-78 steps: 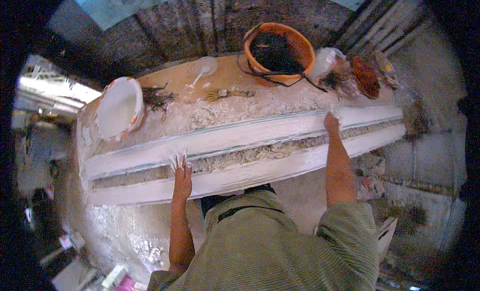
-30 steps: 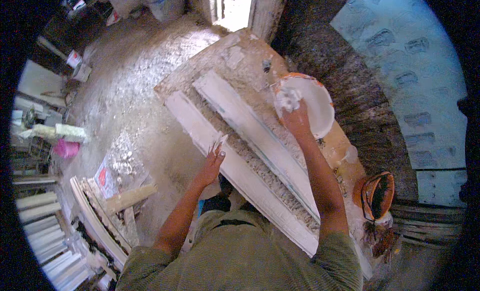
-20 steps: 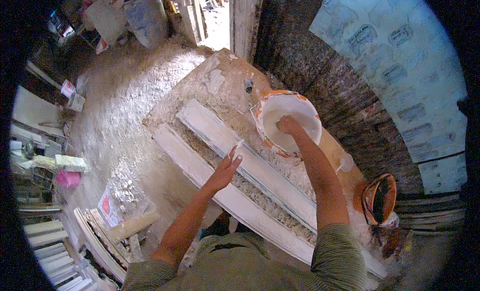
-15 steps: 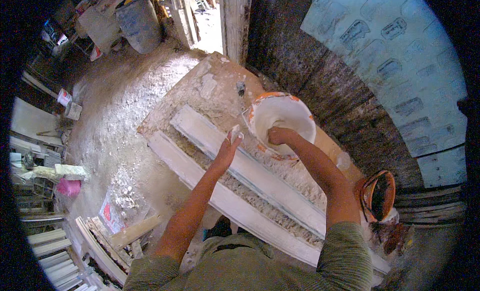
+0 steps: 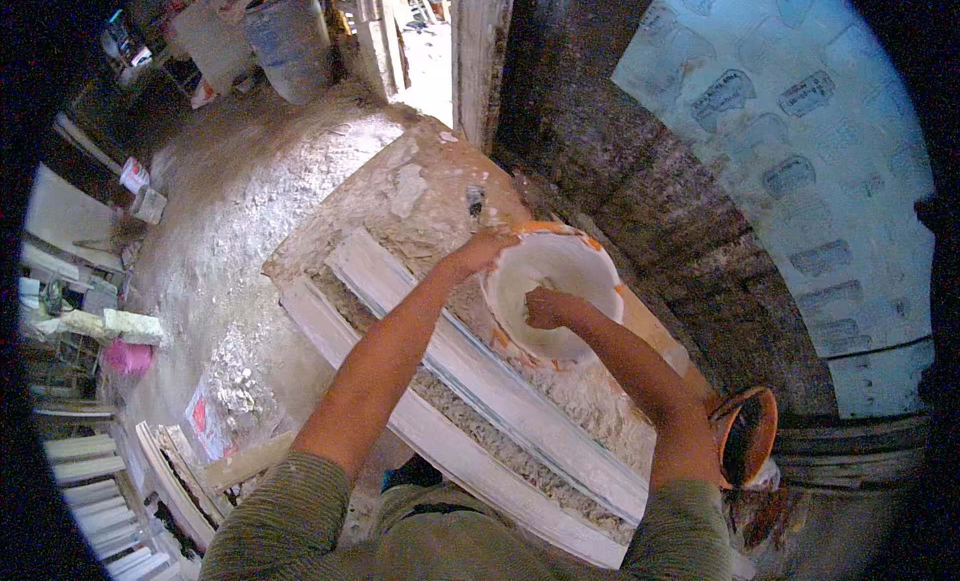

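A white, plaster-smeared bucket (image 5: 588,271) with orange showing at its rim stands on a board-topped table. My left hand (image 5: 487,253) grips the bucket's left rim, its fingertips partly hidden. Inside the bucket, my right hand (image 5: 545,309) is closed near the pale inner wall; what it holds, if anything, I cannot make out. Two long white moulded strips (image 5: 470,346) lie side by side on the table, beneath my forearms and left of the bucket.
The table top (image 5: 400,186) is crusted with dried plaster. An orange-rimmed bucket (image 5: 768,436) tilts at the right. A blue sheet with sketched shapes (image 5: 780,111) covers the right wall. Several white strips (image 5: 115,511) are stacked at lower left; a pink bundle (image 5: 128,357) lies above them.
My left hand has moved up and right from above the strips to the bucket's rim; the white piece in it no longer shows. My right hand has shifted slightly inside the bucket.
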{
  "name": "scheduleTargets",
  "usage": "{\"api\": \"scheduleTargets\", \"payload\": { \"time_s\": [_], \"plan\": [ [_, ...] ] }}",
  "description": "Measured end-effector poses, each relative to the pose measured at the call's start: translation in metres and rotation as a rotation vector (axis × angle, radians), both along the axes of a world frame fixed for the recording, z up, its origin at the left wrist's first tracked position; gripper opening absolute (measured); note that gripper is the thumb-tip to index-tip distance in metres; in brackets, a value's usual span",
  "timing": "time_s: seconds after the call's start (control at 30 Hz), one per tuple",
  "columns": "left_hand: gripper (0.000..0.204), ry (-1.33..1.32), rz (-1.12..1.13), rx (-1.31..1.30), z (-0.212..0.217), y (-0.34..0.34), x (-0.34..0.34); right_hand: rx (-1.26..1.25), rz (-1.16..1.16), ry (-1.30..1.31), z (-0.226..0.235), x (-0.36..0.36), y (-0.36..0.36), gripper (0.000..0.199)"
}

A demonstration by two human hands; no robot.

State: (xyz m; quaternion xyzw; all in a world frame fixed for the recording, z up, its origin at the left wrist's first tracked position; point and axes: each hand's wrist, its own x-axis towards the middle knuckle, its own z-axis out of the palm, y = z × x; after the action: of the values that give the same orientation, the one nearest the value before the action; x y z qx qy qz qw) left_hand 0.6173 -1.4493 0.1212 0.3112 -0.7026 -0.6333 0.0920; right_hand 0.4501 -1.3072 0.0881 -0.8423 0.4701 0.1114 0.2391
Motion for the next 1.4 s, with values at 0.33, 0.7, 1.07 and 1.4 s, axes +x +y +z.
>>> {"api": "scheduleTargets", "payload": {
  "time_s": [0.33,0.7,1.07,1.4],
  "plan": [
    [0.048,0.11,-0.112,0.219,0.073,0.106,-0.003,-0.097,-0.452,0.271,0.033,-0.037,0.074,0.035],
    [0.044,0.243,0.06,-0.179,0.05,0.18,-0.017,-0.177,-1.691,-1.115,-0.032,0.074,0.133,0.036],
    [0.057,0.304,0.452,0.319,0.089,0.252,0.049,0.333,-1.453,-2.643,0.084,0.071,0.21,0.037],
    [0.055,0.238,0.671,-0.094,0.06,0.277,0.175,0.379,-1.304,-2.621,0.148,0.081,0.31,0.031]
  ]
}}
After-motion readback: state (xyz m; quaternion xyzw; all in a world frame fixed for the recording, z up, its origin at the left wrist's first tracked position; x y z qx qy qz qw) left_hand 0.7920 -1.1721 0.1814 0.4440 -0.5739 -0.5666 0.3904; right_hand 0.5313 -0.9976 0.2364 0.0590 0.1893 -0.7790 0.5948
